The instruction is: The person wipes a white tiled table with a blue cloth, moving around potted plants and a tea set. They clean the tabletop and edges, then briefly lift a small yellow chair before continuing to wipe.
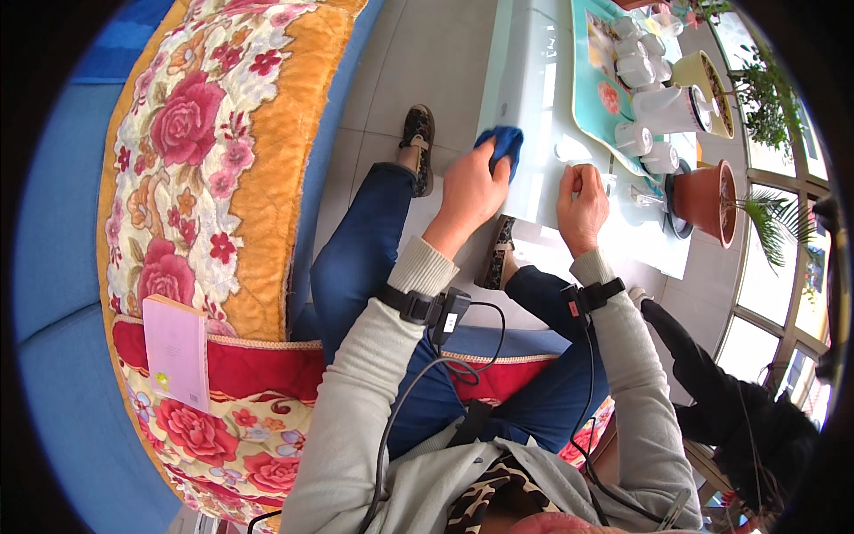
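My left hand (470, 190) grips a crumpled blue cloth (502, 150) at the near left edge of a glossy glass-topped table (530, 127). Part of the cloth is hidden behind my fingers. Over the table's near end, my right hand (582, 205) is curled into a loose fist, and nothing shows in it. Beyond that hand lies a turquoise tray (590, 110) with a printed flower. It carries a white teapot (664, 110) and several white cups (632, 138).
A terracotta pot (704, 200) with a palm and a cream planter (690, 70) stand along the table's right side. Left of me, a floral throw (273, 180) covers a blue sofa (60, 220); a pink book (175, 360) lies there. A person in dark clothes (740, 414) is at the right. Cables (400, 407) run from my wrist straps.
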### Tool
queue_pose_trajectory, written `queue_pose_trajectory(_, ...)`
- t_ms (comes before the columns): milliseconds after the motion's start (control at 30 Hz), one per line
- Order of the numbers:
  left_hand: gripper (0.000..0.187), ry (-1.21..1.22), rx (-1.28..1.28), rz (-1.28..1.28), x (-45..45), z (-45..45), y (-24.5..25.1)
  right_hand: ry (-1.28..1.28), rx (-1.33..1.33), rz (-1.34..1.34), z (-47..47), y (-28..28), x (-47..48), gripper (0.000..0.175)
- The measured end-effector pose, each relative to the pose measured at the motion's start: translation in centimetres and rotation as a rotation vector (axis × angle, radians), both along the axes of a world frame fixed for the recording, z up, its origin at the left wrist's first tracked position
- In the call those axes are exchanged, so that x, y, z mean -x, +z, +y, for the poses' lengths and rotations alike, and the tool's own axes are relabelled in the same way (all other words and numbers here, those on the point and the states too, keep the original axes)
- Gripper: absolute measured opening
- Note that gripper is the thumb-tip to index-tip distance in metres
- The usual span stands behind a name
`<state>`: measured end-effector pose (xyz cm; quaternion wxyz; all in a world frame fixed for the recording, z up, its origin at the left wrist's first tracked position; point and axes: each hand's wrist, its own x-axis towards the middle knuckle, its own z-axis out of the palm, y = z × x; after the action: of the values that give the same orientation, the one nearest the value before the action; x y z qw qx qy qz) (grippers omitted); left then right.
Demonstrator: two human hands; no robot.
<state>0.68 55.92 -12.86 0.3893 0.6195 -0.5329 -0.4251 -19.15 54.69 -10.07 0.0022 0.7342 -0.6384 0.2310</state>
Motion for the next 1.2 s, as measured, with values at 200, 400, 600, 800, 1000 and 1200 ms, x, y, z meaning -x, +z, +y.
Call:
queue_pose_trajectory(200, 0.040, 0.093, 0.390, -0.136, 1.1, 1.7, 1.1, -0.004, 0.001, -0.029, -0.1, 0.0, 0.0, 0.016)
queue_pose_trajectory(400, 0.040, 0.043, 0.216, -0.279, 1.1, 4.5, 2.8, -0.005, 0.016, -0.037, 0.0, 0.0, -0.2, 0.015)
queue_pose_trajectory(600, 0.043, 0.026, 0.064, -0.119, 0.3, 0.8, 1.1, -0.008, 0.000, -0.048, -0.1, -0.1, 0.0, 0.016)
queue_pose_trajectory(800, 0.031, -0.035, 0.086, -0.456, 1.0, 4.5, 2.8, -0.007, 0.017, -0.034, -0.1, -0.1, -0.2, 0.016)
queue_pose_trajectory(1000, 0.037, 0.130, 0.461, -0.305, 1.7, 1.9, 1.9, -0.014, 0.013, -0.039, 0.0, 0.0, -0.1, 0.016)
queue_pose_trajectory(1200, 0.041, 0.007, 0.059, -0.370, 1.4, 1.4, 2.1, -0.004, 0.027, -0.054, -0.1, -0.2, 0.0, 0.016)
